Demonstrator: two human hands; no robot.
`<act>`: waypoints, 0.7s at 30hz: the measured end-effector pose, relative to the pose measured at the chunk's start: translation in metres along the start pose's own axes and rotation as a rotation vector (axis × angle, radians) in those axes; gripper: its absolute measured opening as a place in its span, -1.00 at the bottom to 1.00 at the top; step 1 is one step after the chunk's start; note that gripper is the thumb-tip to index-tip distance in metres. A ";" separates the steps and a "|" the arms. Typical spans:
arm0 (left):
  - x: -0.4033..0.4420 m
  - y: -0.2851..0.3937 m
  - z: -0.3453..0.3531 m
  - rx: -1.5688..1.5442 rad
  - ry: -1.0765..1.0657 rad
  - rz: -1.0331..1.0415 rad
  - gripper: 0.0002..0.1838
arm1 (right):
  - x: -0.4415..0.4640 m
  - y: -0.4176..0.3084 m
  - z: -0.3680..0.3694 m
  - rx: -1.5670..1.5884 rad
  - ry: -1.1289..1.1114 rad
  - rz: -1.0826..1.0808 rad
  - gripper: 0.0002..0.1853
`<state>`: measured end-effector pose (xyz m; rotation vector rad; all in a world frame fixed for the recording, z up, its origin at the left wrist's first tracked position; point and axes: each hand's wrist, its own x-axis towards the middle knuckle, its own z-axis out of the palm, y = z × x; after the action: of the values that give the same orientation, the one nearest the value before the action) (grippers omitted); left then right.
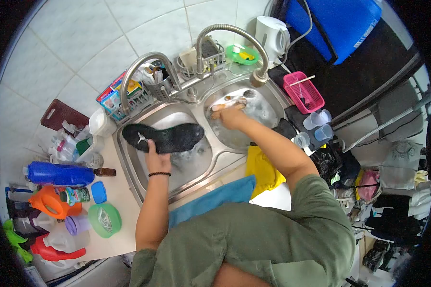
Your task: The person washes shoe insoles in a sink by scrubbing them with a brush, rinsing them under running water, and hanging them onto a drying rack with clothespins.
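Head view: left hand [156,159], fingers clasping black insole [173,137] above left basin [199,165] of sink [221,155]; right hand [231,117] over sudsy right basin [268,111], grip unclear; work looks midway.

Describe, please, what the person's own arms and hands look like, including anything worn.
The left hand has a dark, beaded-looking bracelet at its wrist; the right hand shows none. Both are ungloved. Short olive-green sleeves leave the forearms bare.

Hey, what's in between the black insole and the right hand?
In the head view, the metal sink divider lies between the black insole and the right hand.
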<state>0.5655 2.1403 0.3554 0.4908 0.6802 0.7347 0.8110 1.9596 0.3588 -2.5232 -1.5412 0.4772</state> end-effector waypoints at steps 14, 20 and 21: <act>0.066 -0.048 -0.102 0.785 0.589 -0.393 -0.43 | -0.019 0.039 0.087 0.136 -0.458 0.138 -0.64; 0.103 -0.076 -0.148 1.346 0.407 -0.304 -0.28 | -0.031 -0.007 -0.006 -0.200 -0.312 0.163 -0.68; 0.097 -0.072 -0.141 1.406 0.411 -0.246 -0.26 | -0.039 -0.035 -0.054 -0.272 -0.175 0.204 -0.70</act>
<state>0.5499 2.1895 0.1773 1.5137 1.5932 -0.0039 0.7831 1.9433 0.4269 -2.9377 -1.5017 0.5626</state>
